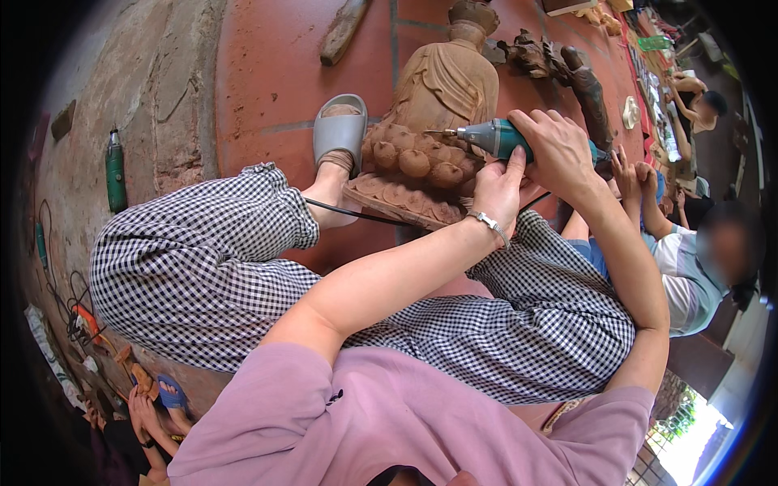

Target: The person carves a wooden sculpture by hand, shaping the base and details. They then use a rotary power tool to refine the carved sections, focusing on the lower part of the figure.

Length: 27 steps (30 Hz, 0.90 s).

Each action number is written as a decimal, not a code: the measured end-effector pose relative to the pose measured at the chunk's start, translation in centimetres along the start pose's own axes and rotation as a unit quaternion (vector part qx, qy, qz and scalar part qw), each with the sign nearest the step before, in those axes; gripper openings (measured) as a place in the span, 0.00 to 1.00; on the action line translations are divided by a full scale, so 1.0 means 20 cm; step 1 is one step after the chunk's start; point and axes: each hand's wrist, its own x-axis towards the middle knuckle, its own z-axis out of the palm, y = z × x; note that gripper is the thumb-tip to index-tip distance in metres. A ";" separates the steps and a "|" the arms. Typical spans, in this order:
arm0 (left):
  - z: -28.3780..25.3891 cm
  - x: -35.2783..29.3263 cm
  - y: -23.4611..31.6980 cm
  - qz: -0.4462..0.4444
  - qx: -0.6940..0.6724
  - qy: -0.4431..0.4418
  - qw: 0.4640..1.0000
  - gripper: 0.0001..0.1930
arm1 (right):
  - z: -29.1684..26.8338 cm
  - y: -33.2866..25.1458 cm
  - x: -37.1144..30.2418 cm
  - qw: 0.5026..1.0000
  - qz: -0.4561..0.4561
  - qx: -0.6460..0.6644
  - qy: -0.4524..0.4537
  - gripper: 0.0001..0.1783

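Note:
A carved wooden statue of a robed seated figure [447,85] stands on the tiles ahead of me, on a base with rows of rounded knobs [415,162]. My right hand [559,150] is wrapped round a green rotary tool with a grey nose [489,138]. Its thin bit points left, close over the upper edge of the base; whether it touches the wood I cannot tell. My left hand [500,188] grips the tool from the near side, its thumb along the body and its other fingers mostly hidden. A black cable [361,213] runs across near the base.
A second green rotary tool [116,172] lies at the left. A wooden piece [344,32] lies at the top, dark carvings [587,93] right of the statue. My grey slipper [339,130] is beside the base. People sit at the right [689,263] and lower left [150,429].

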 end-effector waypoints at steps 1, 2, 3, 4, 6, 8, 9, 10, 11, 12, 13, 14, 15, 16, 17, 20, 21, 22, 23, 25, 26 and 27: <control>0.00 0.00 0.00 0.001 0.002 0.002 1.000 0.20 | 0.00 0.00 0.00 1.000 0.002 -0.001 0.001 0.31; -0.01 0.01 0.01 0.004 0.012 -0.003 1.000 0.19 | 0.01 0.00 0.01 1.000 0.004 -0.002 0.003 0.31; -0.03 0.04 0.02 0.005 0.022 -0.009 1.000 0.19 | 0.01 0.00 0.01 1.000 0.011 0.001 0.005 0.30; -0.04 0.05 0.03 0.007 0.032 -0.014 0.999 0.19 | 0.01 0.00 0.02 1.000 0.018 0.003 0.008 0.30; -0.04 0.05 0.02 -0.003 0.031 -0.009 0.999 0.19 | 0.02 0.01 0.01 1.000 0.024 0.009 0.008 0.30; -0.02 0.04 0.03 -0.012 0.028 -0.002 1.000 0.19 | 0.02 0.01 0.01 1.000 0.020 0.015 0.003 0.29; -0.01 0.02 0.03 -0.016 0.024 0.002 1.000 0.19 | 0.02 0.01 0.00 1.000 0.017 0.018 -0.002 0.29; 0.00 0.02 0.02 -0.020 0.021 0.006 1.000 0.19 | 0.02 0.02 0.00 1.000 0.013 0.021 -0.008 0.29; -0.01 0.02 0.02 -0.023 0.016 0.003 1.000 0.19 | 0.01 0.02 -0.01 1.000 0.010 0.024 -0.013 0.29; -0.01 0.02 0.01 -0.026 0.012 -0.001 1.000 0.19 | 0.00 0.02 -0.01 0.999 0.008 0.025 -0.018 0.29; -0.02 0.03 0.00 -0.029 0.008 -0.006 1.000 0.19 | 0.00 0.03 -0.01 0.999 0.007 0.027 -0.022 0.28; -0.03 0.04 -0.01 -0.022 0.011 -0.007 1.000 0.19 | -0.01 0.03 -0.01 0.999 0.005 0.029 -0.027 0.28; -0.03 0.04 0.00 -0.017 0.014 -0.009 1.000 0.19 | 0.00 0.03 -0.01 0.999 0.011 0.031 -0.021 0.28; -0.03 0.05 0.00 -0.012 0.017 -0.011 1.000 0.19 | 0.01 0.03 0.00 0.999 0.017 0.032 -0.015 0.28; -0.04 0.06 0.00 -0.010 0.022 -0.007 1.000 0.19 | 0.02 0.03 0.00 0.999 0.023 0.034 -0.009 0.28; -0.02 0.05 0.03 -0.011 0.039 0.008 0.999 0.19 | 0.03 0.03 0.01 0.998 0.035 0.035 -0.025 0.28; -0.02 0.05 0.03 -0.012 0.032 0.008 0.999 0.19 | 0.03 0.03 0.01 0.999 0.029 0.034 -0.029 0.28; -0.02 0.05 0.02 -0.014 0.026 0.009 1.000 0.19 | 0.02 0.03 0.01 0.999 0.024 0.033 -0.032 0.28; -0.03 0.05 0.01 -0.015 0.020 0.009 1.000 0.19 | 0.02 0.03 0.01 0.999 0.019 0.032 -0.036 0.28; -0.02 0.03 0.01 -0.024 0.036 0.024 0.999 0.18 | 0.00 0.03 0.00 0.998 0.012 0.040 -0.043 0.28; -0.01 0.02 0.01 -0.029 0.044 0.032 0.998 0.18 | 0.00 0.03 0.00 0.998 0.008 0.044 -0.047 0.29; -0.01 0.02 0.01 -0.022 0.039 0.031 0.999 0.18 | 0.00 0.03 0.00 0.998 0.006 0.044 -0.046 0.28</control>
